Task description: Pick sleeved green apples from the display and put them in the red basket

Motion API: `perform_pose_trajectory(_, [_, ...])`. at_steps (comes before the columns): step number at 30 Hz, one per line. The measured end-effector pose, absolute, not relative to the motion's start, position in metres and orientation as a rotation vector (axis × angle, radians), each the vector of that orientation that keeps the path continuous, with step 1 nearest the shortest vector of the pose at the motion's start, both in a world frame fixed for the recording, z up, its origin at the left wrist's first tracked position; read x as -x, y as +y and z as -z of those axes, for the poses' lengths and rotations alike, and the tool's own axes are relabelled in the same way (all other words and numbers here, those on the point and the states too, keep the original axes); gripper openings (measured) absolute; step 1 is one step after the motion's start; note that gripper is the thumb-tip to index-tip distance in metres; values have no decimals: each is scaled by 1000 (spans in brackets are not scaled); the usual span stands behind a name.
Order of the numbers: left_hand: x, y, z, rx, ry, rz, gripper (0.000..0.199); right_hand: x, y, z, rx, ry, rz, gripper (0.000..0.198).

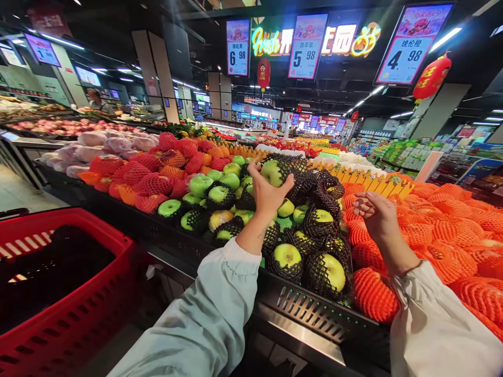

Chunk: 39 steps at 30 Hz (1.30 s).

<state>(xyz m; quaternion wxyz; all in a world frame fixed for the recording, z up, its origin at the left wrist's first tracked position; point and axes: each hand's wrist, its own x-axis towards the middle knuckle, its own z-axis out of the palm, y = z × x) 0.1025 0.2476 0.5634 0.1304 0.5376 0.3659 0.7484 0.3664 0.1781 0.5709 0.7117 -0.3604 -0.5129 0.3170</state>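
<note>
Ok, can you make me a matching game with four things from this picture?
Things:
1. left hand
2. right hand
3. shopping basket
4. neon sign

Matches:
A. near the orange-netted fruit
B. glowing, high up
C. curved at a green apple
D. red, with slots in its side

Right pairs: 1-C, 2-A, 3-D, 4-B

Left fingers (255,172) spread, right fingers (364,204) half-curled.
</note>
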Motion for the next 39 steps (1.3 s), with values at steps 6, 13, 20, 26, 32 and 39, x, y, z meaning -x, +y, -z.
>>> perform_pose_trajectory(6, [-98, 234, -566, -2377, 1477, -1505, 71, -367, 179, -570, 830, -1133, -685, 42])
perform_pose_trajectory(13, [-92, 236, -562, -2775, 1500, -669, 75, -366, 178, -572, 841, -1128, -692, 42])
perform_pose_trajectory(20, [-98, 240, -557, -2775, 1359, -309, 84, -366, 178, -571, 851, -1149, -704, 38])
perform_pose_trajectory(26, [-109, 242, -555, -2692, 1376, -60, 78, -365, 177, -572, 862, -1135, -701, 39])
perform_pose_trajectory(32, [-113, 247, -553, -2594, 1356, -6, 80, -367, 178, -572, 873, -1156, -697, 39])
perform_pose_trajectory(39, [-121, 245, -549, -2566, 1493, 20, 99, -365, 176, -571, 845, -1170, -690, 36])
